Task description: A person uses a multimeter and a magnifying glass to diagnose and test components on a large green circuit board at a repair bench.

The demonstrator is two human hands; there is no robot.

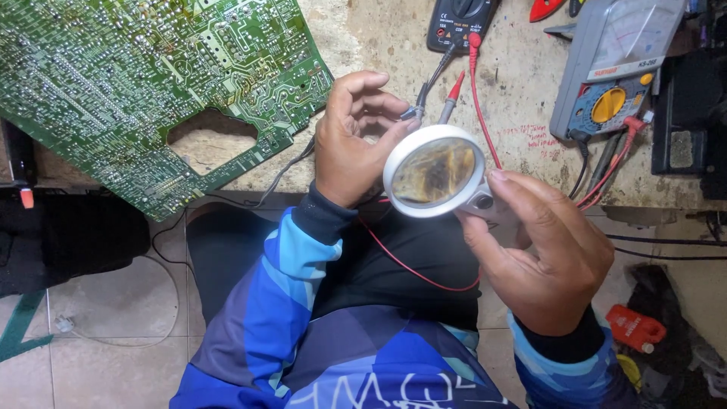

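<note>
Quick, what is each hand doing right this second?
Left hand: closed in a pinch; what it holds sits behind the magnifying glass and cannot be told.
Right hand: closed, holding the magnifying glass.

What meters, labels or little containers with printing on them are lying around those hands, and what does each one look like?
Black multimeter: top centre of the bench, dark case with a rotary dial, red and black leads plugged in.
Grey analogue meter: top right, tilted, pale scale window above a blue panel with a yellow knob.
Red container: on the floor at lower right, small, with a white cap and pale printing.
Red scribbles: on the benchtop beside the grey meter.
</note>
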